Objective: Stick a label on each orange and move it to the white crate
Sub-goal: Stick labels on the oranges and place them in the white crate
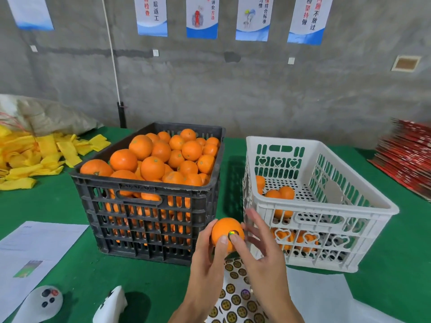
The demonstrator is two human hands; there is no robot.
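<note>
Sticker sheet (235, 299) on green tabletop (58, 206), grey concrete wall (210, 89) behind

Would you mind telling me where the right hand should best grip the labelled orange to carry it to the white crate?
Grip the labelled orange from its right side, fingers spread around the bare peel beside the sticker. The left hand already cups the left and underside, and the white crate lies to the right.

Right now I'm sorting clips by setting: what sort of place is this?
Probably a fruit packing workshop: a black crate heaped with oranges, a label sheet on the green table, and work posters on the bare concrete wall.
</note>
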